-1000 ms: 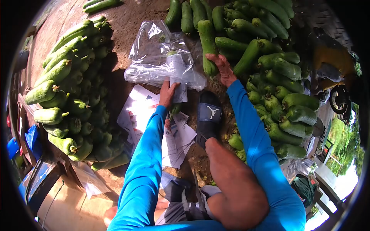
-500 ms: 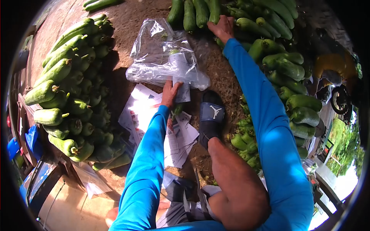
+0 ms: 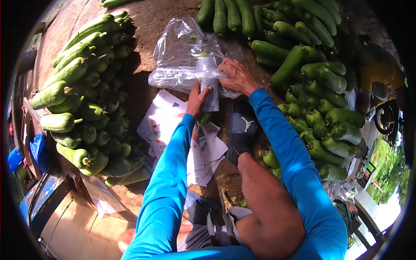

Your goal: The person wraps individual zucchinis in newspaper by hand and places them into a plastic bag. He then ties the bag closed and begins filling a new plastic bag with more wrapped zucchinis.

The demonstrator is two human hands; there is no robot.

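Note:
In the middle of the head view a long green gourd rolled in printed paper (image 3: 209, 89) lies with its green ends showing. My left hand (image 3: 198, 100) grips the wrapped gourd from the left, thumb across the paper. On its other side my right hand (image 3: 237, 77) has its fingers curled at the edge of a clear plastic bag (image 3: 180, 56), pressing close to the wrapped gourd. The right fingertips are partly hidden by the plastic. Loose printed sheets (image 3: 167, 125) lie fanned out below my left hand.
A tall stack of green gourds (image 3: 71, 104) stands at the left. More gourds (image 3: 312, 65) are piled at the right and along the back. My sandalled foot (image 3: 242, 123) rests just right of the papers. At the far right a person (image 3: 381, 73) is partly visible.
My right hand has come from the gourds at the back down to the plastic bag beside the wrapped gourd. My left hand keeps its hold on the wrapped gourd.

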